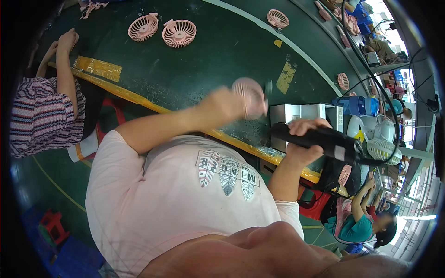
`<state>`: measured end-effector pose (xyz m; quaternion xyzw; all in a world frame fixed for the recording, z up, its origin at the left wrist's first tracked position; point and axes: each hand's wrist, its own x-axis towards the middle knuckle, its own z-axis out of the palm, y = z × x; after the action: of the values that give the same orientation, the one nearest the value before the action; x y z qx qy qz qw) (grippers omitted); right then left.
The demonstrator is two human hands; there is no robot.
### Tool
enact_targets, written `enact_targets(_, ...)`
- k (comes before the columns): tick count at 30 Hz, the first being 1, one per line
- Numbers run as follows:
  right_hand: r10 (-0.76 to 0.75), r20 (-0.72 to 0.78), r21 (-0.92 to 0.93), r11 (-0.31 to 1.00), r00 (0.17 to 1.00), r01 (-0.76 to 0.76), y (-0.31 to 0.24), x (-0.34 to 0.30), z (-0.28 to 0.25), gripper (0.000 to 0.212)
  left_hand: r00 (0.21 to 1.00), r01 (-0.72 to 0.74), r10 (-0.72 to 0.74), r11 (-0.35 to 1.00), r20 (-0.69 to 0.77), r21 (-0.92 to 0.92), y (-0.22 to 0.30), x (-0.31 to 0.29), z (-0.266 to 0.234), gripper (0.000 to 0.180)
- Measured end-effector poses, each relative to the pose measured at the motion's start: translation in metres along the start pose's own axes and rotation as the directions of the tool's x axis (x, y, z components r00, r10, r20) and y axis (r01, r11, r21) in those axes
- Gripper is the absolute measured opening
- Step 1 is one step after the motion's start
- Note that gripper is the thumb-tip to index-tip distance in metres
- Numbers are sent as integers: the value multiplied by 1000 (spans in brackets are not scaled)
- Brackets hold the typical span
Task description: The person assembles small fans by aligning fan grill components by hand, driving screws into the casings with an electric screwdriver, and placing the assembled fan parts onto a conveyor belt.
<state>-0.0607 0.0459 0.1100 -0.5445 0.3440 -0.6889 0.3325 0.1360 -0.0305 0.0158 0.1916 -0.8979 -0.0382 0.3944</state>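
Note:
My left hand (pixel 223 107), blurred by motion, is closed around a round pink fan housing (pixel 250 98) above the green table. The housing is smeared too, so its details do not show. In my right hand (pixel 306 136) lies a black electric screwdriver (pixel 331 142), gripped round its body, its front end pointing left toward the housing. A cord runs from its rear end. Just beyond the screwdriver stands a white-grey box (pixel 303 110), partly hidden by the tool and my hand.
Pink fan grilles (pixel 179 33) lie on the table's far left, another grille (pixel 278 18) farther off. Yellow tape (pixel 153 105) lines the near edge. Blue bottles (pixel 354 105) and a pale fan (pixel 384 152) stand right. Co-workers sit at left (pixel 44 111) and right (pixel 354 227).

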Motion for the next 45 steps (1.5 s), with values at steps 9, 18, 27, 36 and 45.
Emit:
enact_targets(9,-342,3,27,939,940,342,-33,4,-25,63,711,631,-698,579,-86,516,-82,-19,-42,34)
enact_targets(18,-90,-110,-76,994,990,82,-23,4,-21,61,990,112,-87,960,107,-257,43,-16,12,16)
enact_targets(27,-20,-60,25,999,998,22,12,-24,9,66,986,108,-61,943,155,-315,50,-8,9,15)
enact_targets(36,110,-29,-14,994,993,-111,18,-14,21,61,984,133,-81,926,158,-353,44,-6,13,13)
enact_targets(45,83,138,-15,997,987,-82,18,-22,20,60,989,87,-47,952,142,-292,47,-6,8,15)
